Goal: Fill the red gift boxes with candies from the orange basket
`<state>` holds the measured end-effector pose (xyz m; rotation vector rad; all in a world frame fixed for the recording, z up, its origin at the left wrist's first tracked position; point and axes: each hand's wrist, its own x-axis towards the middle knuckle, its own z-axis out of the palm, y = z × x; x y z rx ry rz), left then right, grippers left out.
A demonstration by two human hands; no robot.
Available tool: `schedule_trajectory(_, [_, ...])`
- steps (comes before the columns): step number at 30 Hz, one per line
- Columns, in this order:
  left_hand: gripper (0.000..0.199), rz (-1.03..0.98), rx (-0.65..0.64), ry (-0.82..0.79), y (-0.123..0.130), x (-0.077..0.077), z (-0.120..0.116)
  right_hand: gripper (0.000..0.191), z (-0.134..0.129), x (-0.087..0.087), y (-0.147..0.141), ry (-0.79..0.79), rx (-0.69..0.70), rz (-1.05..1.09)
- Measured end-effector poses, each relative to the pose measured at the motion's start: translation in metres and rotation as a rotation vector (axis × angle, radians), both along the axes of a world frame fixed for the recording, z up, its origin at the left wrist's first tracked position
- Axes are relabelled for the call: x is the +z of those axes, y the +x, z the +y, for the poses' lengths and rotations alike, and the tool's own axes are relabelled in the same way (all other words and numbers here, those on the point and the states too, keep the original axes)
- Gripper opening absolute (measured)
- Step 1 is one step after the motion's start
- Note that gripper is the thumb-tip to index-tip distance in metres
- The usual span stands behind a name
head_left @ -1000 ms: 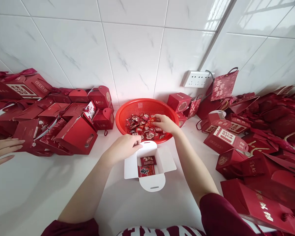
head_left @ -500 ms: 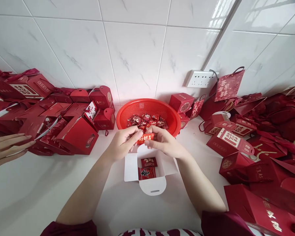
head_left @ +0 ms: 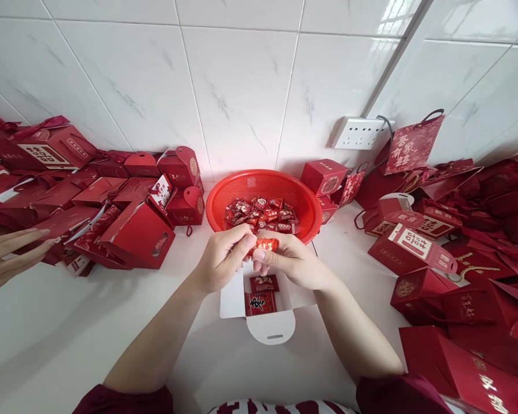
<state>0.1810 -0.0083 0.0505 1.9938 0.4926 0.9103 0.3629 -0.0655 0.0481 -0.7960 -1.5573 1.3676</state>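
Between my two hands is a small orange-red wrapped candy [head_left: 265,244]. My left hand [head_left: 225,257] pinches its left end with thumb and forefinger, and my right hand [head_left: 294,259] grips its right end. Both hands hover over the far side of an open box with a white inside [head_left: 271,328], its flaps folded out. Inside that box lie two red packets, a smaller dark red packet [head_left: 264,283] behind and a larger packet with black lettering [head_left: 260,303] in front. Just beyond my hands stands a red plastic basket [head_left: 228,187] holding several wrapped candies [head_left: 267,214].
Red gift boxes [head_left: 138,236] crowd the left side, and more red boxes [head_left: 408,247] line the right. Another person's hand [head_left: 12,259] reaches in at the far left. A power strip [head_left: 361,133] is against the tiled wall [head_left: 242,86].
My hands have come slightly lower and nearer with the candy, turning it a little between the fingers. The other person's hand at the left has shifted slightly left. The view has tilted slightly.
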Motion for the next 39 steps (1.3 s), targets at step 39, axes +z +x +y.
schedule_trajectory(39, [0.016,-0.08,0.223,0.495,0.002,0.005,-0.01,0.002,-0.012,0.018,0.025,0.57,-0.361,-0.297])
